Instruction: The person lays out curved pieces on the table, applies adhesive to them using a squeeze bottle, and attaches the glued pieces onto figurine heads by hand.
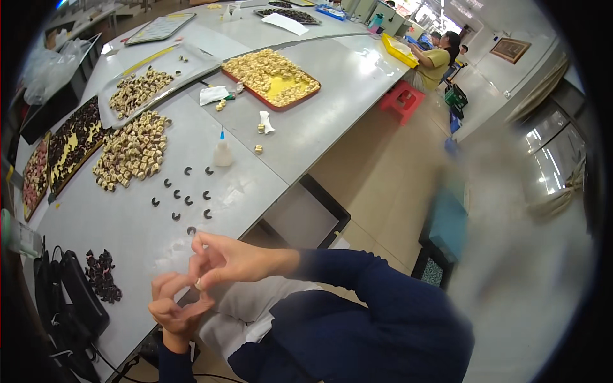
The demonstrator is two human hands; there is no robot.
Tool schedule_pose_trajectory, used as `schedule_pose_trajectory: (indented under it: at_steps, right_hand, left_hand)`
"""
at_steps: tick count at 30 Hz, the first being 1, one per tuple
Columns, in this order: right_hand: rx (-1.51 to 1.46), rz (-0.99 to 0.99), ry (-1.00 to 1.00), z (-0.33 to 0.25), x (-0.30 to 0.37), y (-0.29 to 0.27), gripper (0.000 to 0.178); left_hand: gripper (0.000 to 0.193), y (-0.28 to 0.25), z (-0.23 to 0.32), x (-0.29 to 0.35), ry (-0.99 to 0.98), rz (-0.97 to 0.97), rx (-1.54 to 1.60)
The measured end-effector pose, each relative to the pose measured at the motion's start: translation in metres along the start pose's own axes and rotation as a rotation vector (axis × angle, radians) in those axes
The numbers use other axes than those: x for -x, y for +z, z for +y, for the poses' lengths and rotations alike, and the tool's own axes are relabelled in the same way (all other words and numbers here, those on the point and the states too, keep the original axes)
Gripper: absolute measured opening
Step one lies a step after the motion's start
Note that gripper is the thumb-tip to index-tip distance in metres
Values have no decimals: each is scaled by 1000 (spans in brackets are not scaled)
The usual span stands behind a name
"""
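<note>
Just off the table's near edge, my left hand (174,305) and my right hand (228,258) meet with curled fingers. A small pale piece (198,283) shows where their fingertips come together; the fingers cover most of it. It is too small to tell its exact kind. By my right fingertips a black C-shaped piece (191,230) lies on the grey table (249,169). Several more black C-shaped pieces (188,200) are spread out beyond it. Farther off is a heap of small cream-and-dark cube-like pieces (134,150).
A squeeze bottle (223,155) with a blue tip stands past the C-shaped pieces. An orange-rimmed tray (274,76) holds pale pieces. Dark scraps (103,276) and a black device (84,293) with cables lie at left. A person in yellow (434,64) sits at the far right end.
</note>
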State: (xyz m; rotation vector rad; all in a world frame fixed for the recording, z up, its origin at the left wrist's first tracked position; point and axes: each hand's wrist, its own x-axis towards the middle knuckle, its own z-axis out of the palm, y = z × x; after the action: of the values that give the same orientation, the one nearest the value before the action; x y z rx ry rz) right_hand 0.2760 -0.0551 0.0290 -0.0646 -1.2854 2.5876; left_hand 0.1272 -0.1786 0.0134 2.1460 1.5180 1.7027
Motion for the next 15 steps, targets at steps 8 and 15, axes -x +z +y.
schedule_pose_trajectory:
  at_steps: [8, 15]
  right_hand:
    - [-28, 3, -1, -20, 38, -4, 34]
    - [182, 305, -206, -46, 58, -28, 26]
  left_hand:
    - [65, 20, 21, -12, 96, -66, -41]
    - [49, -5, 83, -31, -72, 378, 486]
